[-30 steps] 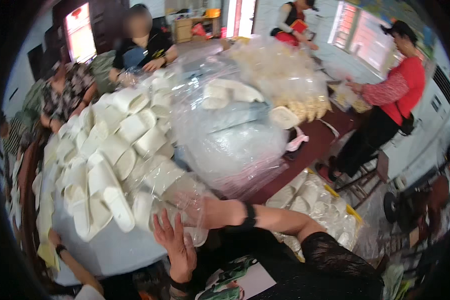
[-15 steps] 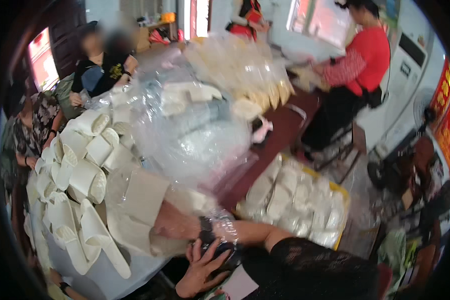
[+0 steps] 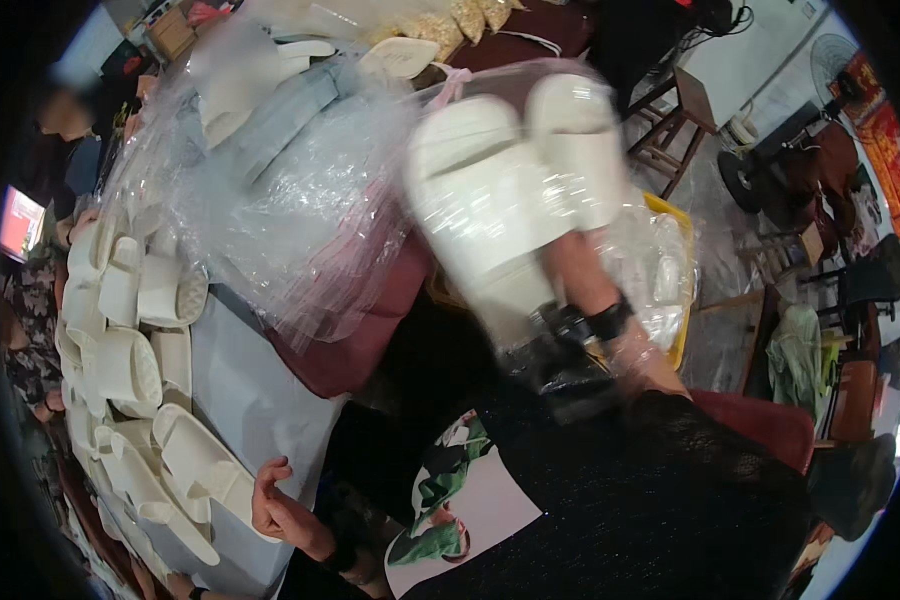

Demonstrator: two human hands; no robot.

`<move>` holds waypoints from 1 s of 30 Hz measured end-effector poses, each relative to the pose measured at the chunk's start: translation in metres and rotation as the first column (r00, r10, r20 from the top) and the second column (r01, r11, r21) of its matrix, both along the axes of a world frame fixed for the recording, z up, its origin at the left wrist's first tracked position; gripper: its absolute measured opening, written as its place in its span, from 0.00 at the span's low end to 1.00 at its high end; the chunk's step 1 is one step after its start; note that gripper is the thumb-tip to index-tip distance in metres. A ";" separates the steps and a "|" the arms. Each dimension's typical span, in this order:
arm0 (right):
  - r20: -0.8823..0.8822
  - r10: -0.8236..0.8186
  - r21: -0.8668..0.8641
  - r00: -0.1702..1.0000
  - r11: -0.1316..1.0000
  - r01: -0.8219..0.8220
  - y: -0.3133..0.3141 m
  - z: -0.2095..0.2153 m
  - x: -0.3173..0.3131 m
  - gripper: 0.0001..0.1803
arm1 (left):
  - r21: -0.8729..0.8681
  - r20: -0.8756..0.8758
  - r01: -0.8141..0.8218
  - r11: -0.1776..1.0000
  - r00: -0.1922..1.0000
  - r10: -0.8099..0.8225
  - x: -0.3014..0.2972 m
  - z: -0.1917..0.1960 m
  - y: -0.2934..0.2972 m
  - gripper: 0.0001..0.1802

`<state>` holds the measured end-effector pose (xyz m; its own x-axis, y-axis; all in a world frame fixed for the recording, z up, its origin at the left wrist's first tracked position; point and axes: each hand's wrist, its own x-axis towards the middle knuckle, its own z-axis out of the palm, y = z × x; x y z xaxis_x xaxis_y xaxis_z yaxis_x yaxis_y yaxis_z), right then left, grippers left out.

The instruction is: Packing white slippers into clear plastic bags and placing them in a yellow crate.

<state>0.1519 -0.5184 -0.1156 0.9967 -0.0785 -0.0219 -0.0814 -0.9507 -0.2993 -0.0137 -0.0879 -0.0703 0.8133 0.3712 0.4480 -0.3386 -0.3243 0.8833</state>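
A pair of off-white slippers (image 3: 480, 190), blurred by motion, is raised inside a clear plastic bag at the upper right of centre. My right hand (image 3: 578, 265) is in among them, its fingers hidden by the slippers, and clear film wraps my wrist and forearm. Lower left, my left hand (image 3: 285, 512) holds nothing; its fingers are loosely bent and apart. It is beside a white slipper (image 3: 195, 455) lying at the near end of a heap on the grey tabletop (image 3: 245, 385).
Loose clear bags (image 3: 290, 215) cover the table's middle. Behind the raised slippers stands a yellow crate (image 3: 684, 330) of bagged slippers. A wooden stool (image 3: 682, 115) and a standing fan (image 3: 745, 170) are at the right. Another person (image 3: 70, 150) is at the far left.
My right hand has lifted the slippers in their bag off the table, up and to the right. My left hand has left my right forearm and moved left. The view has tilted downward.
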 end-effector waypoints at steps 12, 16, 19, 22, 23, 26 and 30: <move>0.123 -0.289 -0.576 0.949 0.758 0.306 -0.233 -0.184 0.024 0.22 | 0.068 -0.161 -0.368 0.927 0.913 0.375 -0.012 0.011 0.026 0.14; -0.249 -0.482 -0.306 0.840 0.862 0.405 -0.208 -0.184 0.016 0.36 | 0.180 -0.116 -0.553 0.813 0.809 0.576 0.000 0.023 0.013 0.14; -0.308 -0.483 -0.221 0.820 0.874 0.432 -0.217 -0.190 0.021 0.36 | 0.412 0.043 -0.286 0.865 0.955 0.295 -0.008 -0.001 0.032 0.13; -0.309 -0.408 -0.246 0.859 0.907 0.342 -0.222 -0.185 0.020 0.36 | 0.053 -0.245 -0.428 0.902 0.870 0.427 -0.005 -0.018 0.022 0.11; -0.307 -0.337 -0.270 0.890 0.928 0.258 -0.222 -0.180 0.015 0.37 | 0.223 -0.172 -0.365 0.904 0.898 0.405 -0.002 -0.019 0.020 0.11; -0.381 -0.344 -0.176 0.858 0.938 0.298 -0.221 -0.168 -0.008 0.36 | 0.436 -0.067 -0.288 0.853 0.934 0.350 0.003 -0.018 0.015 0.11; -0.634 -0.179 -0.264 0.752 0.965 0.008 -0.157 -0.101 -0.023 0.32 | 0.485 -0.041 -0.321 0.813 0.921 0.388 -0.001 -0.029 0.018 0.11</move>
<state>0.1288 -0.6750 -0.2164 0.7348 -0.2585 -0.6271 -0.2656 -0.9604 0.0847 -0.0149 -0.0703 -0.0990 0.7287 0.4232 0.5385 -0.0119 -0.7783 0.6277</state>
